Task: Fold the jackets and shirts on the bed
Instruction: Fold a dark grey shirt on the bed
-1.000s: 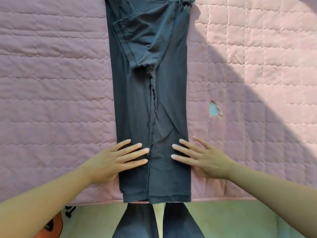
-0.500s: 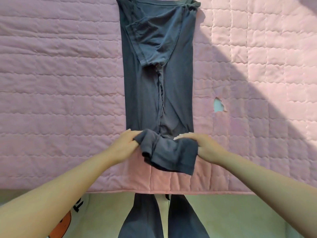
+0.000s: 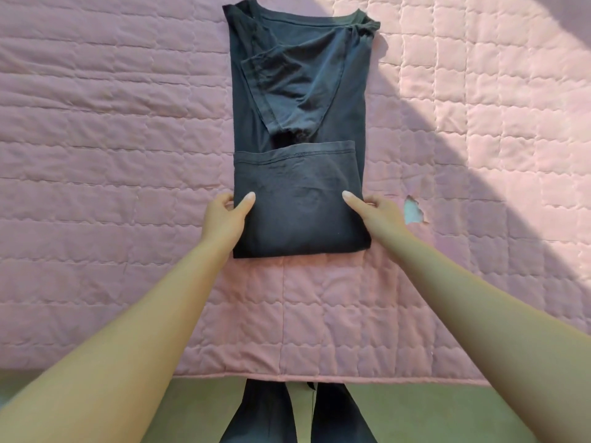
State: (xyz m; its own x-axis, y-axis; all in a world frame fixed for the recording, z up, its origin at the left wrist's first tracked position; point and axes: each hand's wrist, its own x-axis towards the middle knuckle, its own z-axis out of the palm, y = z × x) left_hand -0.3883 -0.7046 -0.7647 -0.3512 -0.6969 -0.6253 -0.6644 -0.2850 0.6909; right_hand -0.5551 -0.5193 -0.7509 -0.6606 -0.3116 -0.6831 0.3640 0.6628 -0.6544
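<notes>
A dark blue-grey shirt (image 3: 300, 91) lies on the pink quilted bed (image 3: 128, 161), folded into a narrow strip with its collar at the far end. Its lower part is doubled up over the middle, with the hem lying across just below the folded sleeve. My left hand (image 3: 225, 217) pinches the left edge of this doubled part, thumb on top and fingers under the edge. My right hand (image 3: 375, 212) pinches the right edge in the same way.
A small tear (image 3: 414, 211) in the quilt shows pale blue just right of my right hand. The bed's near edge (image 3: 287, 377) runs across the bottom, with green floor and my dark trouser legs (image 3: 265, 417) below it. Sunlight falls across the quilt's right side.
Both hands lay flat on the shirt's lower end, then took hold of the hem and carried it away from me. The lower part now lies folded over the middle.
</notes>
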